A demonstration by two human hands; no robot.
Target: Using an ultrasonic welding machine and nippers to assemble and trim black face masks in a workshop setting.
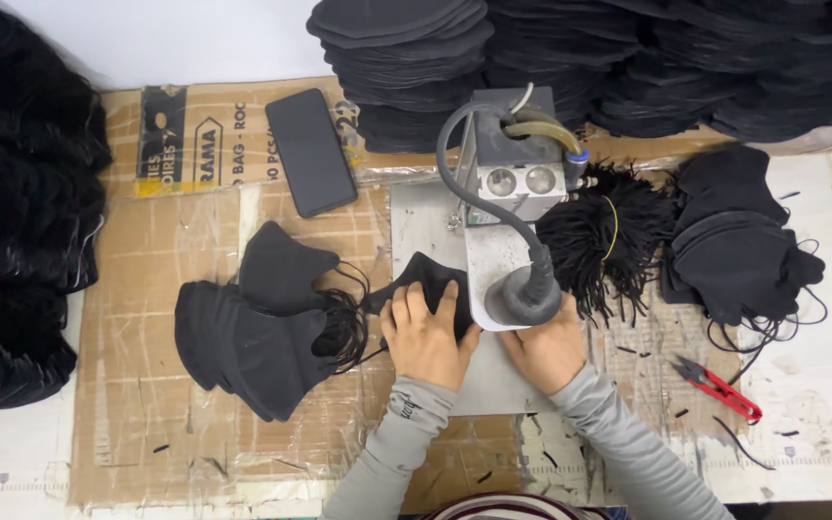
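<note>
My left hand [423,335] lies flat on a black face mask [423,274], pressing it onto the metal plate [416,217] of a small welding machine [512,178]. My right hand [549,350] rests beside it, just under the machine's round grey head [524,294], fingers curled; what it holds is hidden. A pile of finished black masks with ear loops [257,332] sits directly left of my left hand.
A bundle of black ear-loop cords [604,241] and loose masks [734,241] lie to the right. Red snips [719,387] rest at right front. A dark phone [310,151] lies on cardboard [146,385]. Stacks of masks [406,58] line the back; black heaps [16,212] fill the left.
</note>
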